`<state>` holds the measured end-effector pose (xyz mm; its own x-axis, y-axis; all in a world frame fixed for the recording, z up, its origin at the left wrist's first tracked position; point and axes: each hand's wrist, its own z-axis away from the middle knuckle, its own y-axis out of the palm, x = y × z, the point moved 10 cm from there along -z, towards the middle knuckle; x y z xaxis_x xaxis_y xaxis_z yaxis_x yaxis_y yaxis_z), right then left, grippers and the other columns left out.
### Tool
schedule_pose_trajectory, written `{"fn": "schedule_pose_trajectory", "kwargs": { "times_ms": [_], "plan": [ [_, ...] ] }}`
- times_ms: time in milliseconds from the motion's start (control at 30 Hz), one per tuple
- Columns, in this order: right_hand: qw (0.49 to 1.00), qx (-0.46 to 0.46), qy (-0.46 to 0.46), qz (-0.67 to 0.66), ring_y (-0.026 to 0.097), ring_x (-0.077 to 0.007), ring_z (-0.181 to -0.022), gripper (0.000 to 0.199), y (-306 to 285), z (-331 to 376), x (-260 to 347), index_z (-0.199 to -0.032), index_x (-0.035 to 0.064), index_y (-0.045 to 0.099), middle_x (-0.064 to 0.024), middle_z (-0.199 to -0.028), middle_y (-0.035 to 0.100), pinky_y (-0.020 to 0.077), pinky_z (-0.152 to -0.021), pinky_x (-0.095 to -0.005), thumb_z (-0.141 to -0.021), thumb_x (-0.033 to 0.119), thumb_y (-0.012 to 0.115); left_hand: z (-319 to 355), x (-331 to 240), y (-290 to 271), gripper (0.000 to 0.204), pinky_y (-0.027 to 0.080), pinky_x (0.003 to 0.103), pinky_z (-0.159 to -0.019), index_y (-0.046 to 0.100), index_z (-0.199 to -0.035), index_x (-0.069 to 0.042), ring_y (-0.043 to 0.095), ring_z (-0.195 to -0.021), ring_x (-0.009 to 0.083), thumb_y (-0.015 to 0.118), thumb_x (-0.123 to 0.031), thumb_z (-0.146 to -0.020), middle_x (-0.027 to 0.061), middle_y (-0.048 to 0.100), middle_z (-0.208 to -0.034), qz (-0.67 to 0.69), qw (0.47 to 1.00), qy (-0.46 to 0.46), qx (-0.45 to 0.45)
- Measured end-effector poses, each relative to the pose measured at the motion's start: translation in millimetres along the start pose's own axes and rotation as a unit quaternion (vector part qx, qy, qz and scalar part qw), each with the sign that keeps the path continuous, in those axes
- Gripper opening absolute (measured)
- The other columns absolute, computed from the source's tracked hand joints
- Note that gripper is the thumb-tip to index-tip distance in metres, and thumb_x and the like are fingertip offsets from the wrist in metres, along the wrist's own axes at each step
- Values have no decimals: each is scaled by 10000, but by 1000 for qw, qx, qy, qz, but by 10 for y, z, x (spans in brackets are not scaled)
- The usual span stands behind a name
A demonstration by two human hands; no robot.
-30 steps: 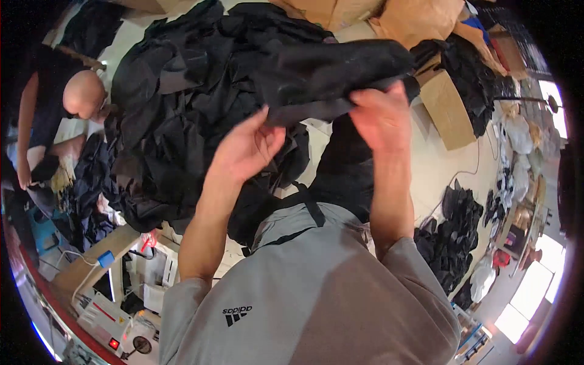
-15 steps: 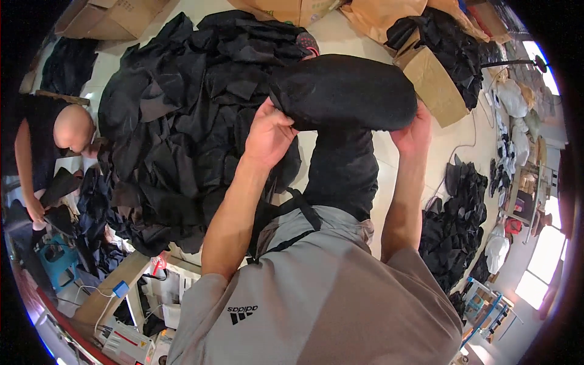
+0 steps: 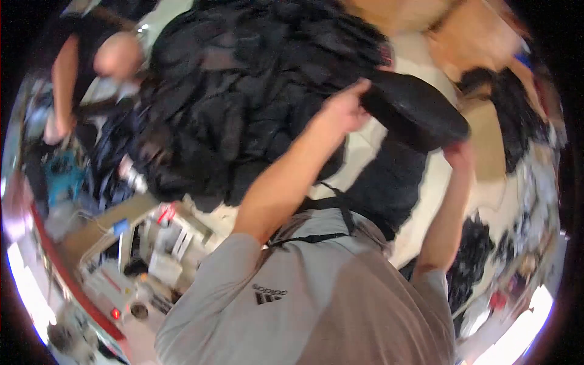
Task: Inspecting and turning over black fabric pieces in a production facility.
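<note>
A long, rounded piece of black fabric (image 3: 420, 109) is stretched out in front of me, tilted down toward the right. It looks smooth and slightly curved; what kind of sewn or cut part it is, I cannot make out. My left hand (image 3: 347, 112) grips its left end, thumb and fingers closed on the edge. At the lower right end, my right hand (image 3: 459, 157) pinches the edge, its fingers partly behind the cloth. Beyond my left arm spreads a big heap of black cloth pieces (image 3: 237, 97) on the floor.
At the left a co-worker (image 3: 118, 56) in dark clothing bends over dark cloth beside a teal object (image 3: 64, 176). A sewing-type work table (image 3: 109, 225) with white equipment stands lower left. Cardboard boxes (image 3: 486, 131) and more black cloth (image 3: 517, 115) lie at the right.
The whole view has turned and blurred. Both hands, with the fabric piece between them, now appear further right, and the piece slants down to the right instead of lying level.
</note>
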<state>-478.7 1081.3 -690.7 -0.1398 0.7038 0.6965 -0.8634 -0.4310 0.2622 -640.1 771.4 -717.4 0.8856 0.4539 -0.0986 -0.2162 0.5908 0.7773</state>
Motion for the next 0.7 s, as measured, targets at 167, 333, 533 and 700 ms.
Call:
{"fn": "schedule_pose_trajectory", "kwargs": {
  "times_ms": [167, 333, 533, 700],
  "plan": [
    [998, -2, 65, -26, 658, -261, -1129, 311, -173, -156, -415, -1264, 80, 628, -98, -1270, 668, 560, -990, -435, -1003, 240, 574, 230, -662, -514, 269, 540, 383, -765, 616, -1030, -35, 624, -798, 212, 735, -246, -912, 37, 658, -888, -296, 921, 218, -126],
    [993, 5, -98, -58, 499, -57, -595, 181, -637, 259, -390, -980, 83, 627, 8, -734, 570, 431, -515, -210, -1032, 241, 556, 1697, -2143, -1037, 444, 500, 477, -837, 576, -1115, -38, 575, -1053, 376, 806, -233, -790, 180, 579, -1167, -692, 205, 553, -416],
    [840, -204, -478, 155, 492, -84, -592, 141, 58, 1815, 319, -929, 8, 652, -31, -764, 612, 404, -514, -231, -994, 125, 608, 1940, -2192, -2315, 365, 522, 473, -796, 688, -1049, 15, 678, -931, 405, 734, -303, -876, 232, 705, -981, -746, 448, 334, -362],
    [694, -63, -656, 290, 594, -139, -679, 69, 1673, 3017, -38, -976, -5, 674, -70, -847, 679, 475, -597, -238, -927, 34, 647, 2917, -1919, -996, 248, 522, 397, -835, 679, -1063, 16, 670, -913, 340, 621, -203, -962, 177, 700, -949, -767, 245, 539, -247]
  ]
}}
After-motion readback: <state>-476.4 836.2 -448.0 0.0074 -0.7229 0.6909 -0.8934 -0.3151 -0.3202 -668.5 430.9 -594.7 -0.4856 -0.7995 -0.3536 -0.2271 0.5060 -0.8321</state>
